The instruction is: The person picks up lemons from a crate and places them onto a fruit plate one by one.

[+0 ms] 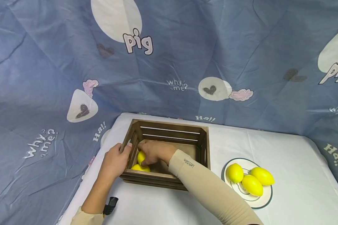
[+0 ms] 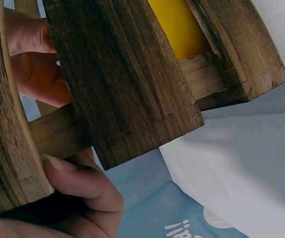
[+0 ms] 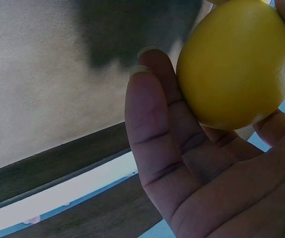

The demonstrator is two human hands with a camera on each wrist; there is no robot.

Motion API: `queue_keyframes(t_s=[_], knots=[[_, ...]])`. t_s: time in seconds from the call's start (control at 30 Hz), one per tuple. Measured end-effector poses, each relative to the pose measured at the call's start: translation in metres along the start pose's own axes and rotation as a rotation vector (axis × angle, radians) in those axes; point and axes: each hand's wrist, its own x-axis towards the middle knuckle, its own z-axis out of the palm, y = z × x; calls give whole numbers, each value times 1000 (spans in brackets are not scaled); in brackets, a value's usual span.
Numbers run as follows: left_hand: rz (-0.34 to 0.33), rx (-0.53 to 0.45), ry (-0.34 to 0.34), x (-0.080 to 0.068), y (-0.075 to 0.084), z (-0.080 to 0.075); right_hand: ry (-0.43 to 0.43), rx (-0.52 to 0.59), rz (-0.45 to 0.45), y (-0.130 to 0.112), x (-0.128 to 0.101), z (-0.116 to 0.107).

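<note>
A dark wooden slatted crate point(image 1: 170, 125) stands on a white table. My left hand point(image 1: 114, 162) grips the crate's left wall; in the left wrist view its fingers point(image 2: 83, 193) curl round a slat point(image 2: 122, 84). My right hand point(image 1: 155, 151) reaches inside the crate at its left end and holds a yellow lemon point(image 1: 141, 157). The right wrist view shows that lemon point(image 3: 237, 64) held by the fingers point(image 3: 152, 129) just above the crate floor point(image 3: 43, 89). A second lemon point(image 1: 140, 168) lies in the crate's near left corner, right below the held one.
A white plate point(image 1: 259, 204) with a dark rim sits right of the crate and carries three lemons point(image 1: 252, 185). A blue printed cloth point(image 1: 186, 47) hangs behind and around the table point(image 1: 284, 150). A black camera point(image 1: 110, 205) sits on my left wrist.
</note>
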Motion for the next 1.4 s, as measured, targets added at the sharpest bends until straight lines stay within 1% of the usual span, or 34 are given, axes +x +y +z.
queue_keyframes(t_s=[0.33, 0.87, 1.4], knots=[[2, -3, -3, 1, 0, 0, -3, 18, 4, 1, 1, 1], [-1, -1, -3, 0, 1, 0, -2, 4, -2, 2, 3, 2], [1, 1, 5, 1, 1, 0, 0, 14, -2, 1, 2, 1]])
